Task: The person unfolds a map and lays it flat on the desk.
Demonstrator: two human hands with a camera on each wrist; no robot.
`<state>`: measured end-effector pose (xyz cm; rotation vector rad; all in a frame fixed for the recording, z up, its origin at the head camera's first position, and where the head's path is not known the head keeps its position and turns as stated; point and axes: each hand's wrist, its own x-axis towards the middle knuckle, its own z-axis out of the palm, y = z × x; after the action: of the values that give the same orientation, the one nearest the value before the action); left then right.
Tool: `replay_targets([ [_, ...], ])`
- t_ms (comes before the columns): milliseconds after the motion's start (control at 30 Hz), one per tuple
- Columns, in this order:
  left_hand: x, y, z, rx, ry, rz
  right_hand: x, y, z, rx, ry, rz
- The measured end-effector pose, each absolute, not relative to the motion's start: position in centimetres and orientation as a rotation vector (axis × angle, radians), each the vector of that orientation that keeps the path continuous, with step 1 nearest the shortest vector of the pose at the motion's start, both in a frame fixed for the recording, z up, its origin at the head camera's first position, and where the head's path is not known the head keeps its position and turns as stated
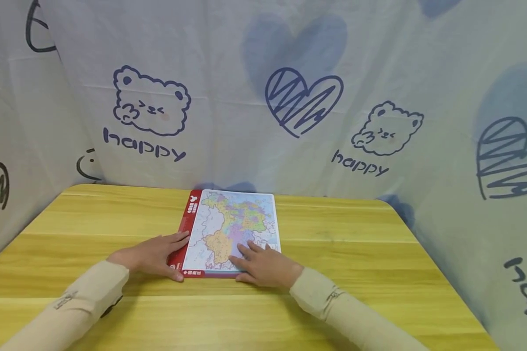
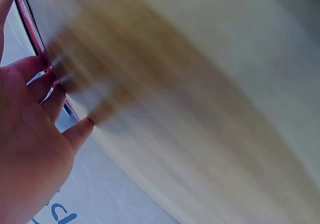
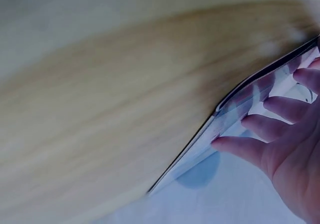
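A thin rectangular map board (image 1: pixel 234 224) lies flat on the table, with a coloured map on its face and a red strip down its left side. My left hand (image 1: pixel 151 254) rests along that red strip, fingers extended and thumb by the near left corner. Over the near right part of the map, my right hand (image 1: pixel 265 265) lies with spread fingers, its thumb at the near edge. The left wrist view has the left hand (image 2: pixel 35 134) touching the board's edge (image 2: pixel 31 28). In the right wrist view, straight fingers of the right hand (image 3: pixel 285 134) touch the board's glossy face (image 3: pixel 200 139).
The yellow wood-grain table (image 1: pixel 355 292) extends on both sides of the board. A pale cloth (image 1: pixel 228 122) printed with hearts, bears and the word "happy" hangs behind the table and along its sides. The board's far edge lies close to the table's back edge.
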<state>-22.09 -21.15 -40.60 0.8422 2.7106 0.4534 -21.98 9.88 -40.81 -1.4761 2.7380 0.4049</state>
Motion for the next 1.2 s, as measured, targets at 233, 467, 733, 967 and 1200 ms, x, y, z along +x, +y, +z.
replay_targets([
  [233, -22.2, -21.4, -40.7, 0.811, 2.711, 0.463, -21.8, 9.8, -40.9, -1.723, 2.784, 0.531],
  [467, -22.1, -21.7, -40.9, 0.829, 2.724, 0.480, -20.8, 9.2, -40.7, -2.070, 2.874, 0.769],
  [733, -22.0, -21.6, -41.1, 0.856, 2.743, 0.458, -21.0, 9.8, -40.6, -2.129, 3.013, 0.662],
  [967, -22.2, -21.4, -40.9, 0.833, 2.754, 0.431, -21.3, 10.2, -39.8, -2.174, 3.156, 0.367],
  [1200, -22.4, -21.4, -40.9, 0.823, 2.749, 0.435, -21.5, 10.5, -38.0, -2.180, 3.259, 0.275],
])
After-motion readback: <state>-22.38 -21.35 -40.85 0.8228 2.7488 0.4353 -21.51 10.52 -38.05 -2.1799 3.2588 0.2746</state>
